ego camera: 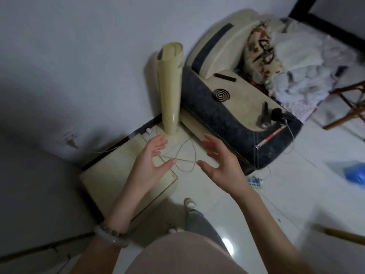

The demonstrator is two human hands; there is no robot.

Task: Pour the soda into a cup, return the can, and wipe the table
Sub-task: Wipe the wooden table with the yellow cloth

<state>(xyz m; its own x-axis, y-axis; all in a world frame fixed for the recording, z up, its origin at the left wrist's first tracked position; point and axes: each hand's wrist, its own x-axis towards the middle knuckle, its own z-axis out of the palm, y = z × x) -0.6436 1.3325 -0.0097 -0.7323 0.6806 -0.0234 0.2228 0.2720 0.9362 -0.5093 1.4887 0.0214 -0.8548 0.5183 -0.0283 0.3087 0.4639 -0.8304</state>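
Observation:
My left hand [152, 161] and my right hand [221, 165] are both raised in front of me, palms facing each other, fingers spread, holding nothing. They hover above a low cream board [110, 178] and a loose white cable [185, 155] on the floor. No soda can, cup, table or cloth shows in the head view.
A tall cream tower fan [170, 86] stands in the corner by the wall. To its right is a grey-and-beige sofa [227, 99] with a black coil [221, 94], small items and piled bedding. A power strip [255, 181], a blue bag [355, 173] and a wooden chair [349, 107] lie right.

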